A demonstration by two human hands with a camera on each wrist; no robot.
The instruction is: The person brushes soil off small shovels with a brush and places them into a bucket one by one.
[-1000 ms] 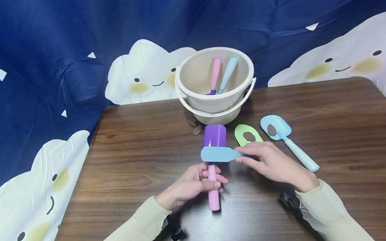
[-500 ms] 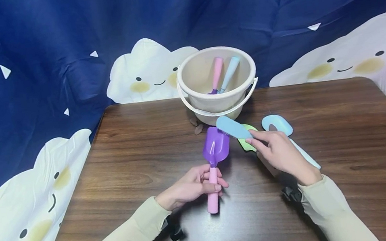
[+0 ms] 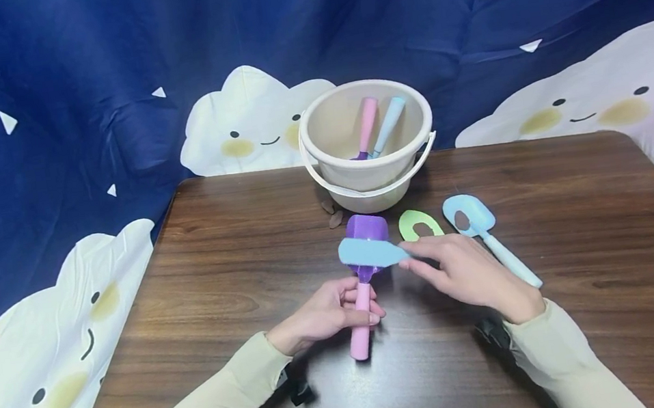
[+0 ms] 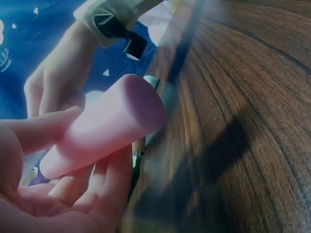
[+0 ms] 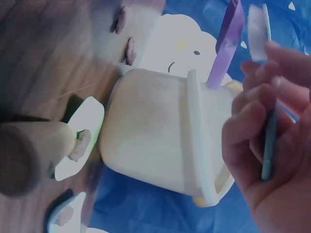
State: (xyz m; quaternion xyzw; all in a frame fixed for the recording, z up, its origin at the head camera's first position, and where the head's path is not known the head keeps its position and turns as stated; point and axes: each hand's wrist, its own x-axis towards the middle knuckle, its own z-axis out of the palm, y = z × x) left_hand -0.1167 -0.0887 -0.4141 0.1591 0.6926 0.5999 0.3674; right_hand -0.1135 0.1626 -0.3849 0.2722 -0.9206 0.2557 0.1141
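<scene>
My left hand (image 3: 322,311) holds a toy shovel by its pink handle (image 4: 107,128); the thumb lies across it and fingers curl beneath. Its purple scoop (image 3: 366,226) points toward the bucket. My right hand (image 3: 467,275) pinches a light blue brush (image 3: 370,252), whose broad flat back crosses over the purple scoop in the head view. In the right wrist view, pale bristles (image 5: 256,34) show on one side of the thin brush, with its stem inside the curled fingers. The right hand hides part of a green shovel (image 3: 413,223) lying on the table.
A cream bucket (image 3: 373,174) stands at the back, with a pink handle (image 3: 369,122) and a blue handle (image 3: 389,123) sticking up inside. A light blue shovel (image 3: 473,212) with a brown patch lies at right. Small brown lumps (image 3: 335,219) lie beside the bucket.
The brush swung right and away from the purple scoop, uncovering it, then came back left across it. The left hand has stayed nearly in place, the shovel tilting slightly.
</scene>
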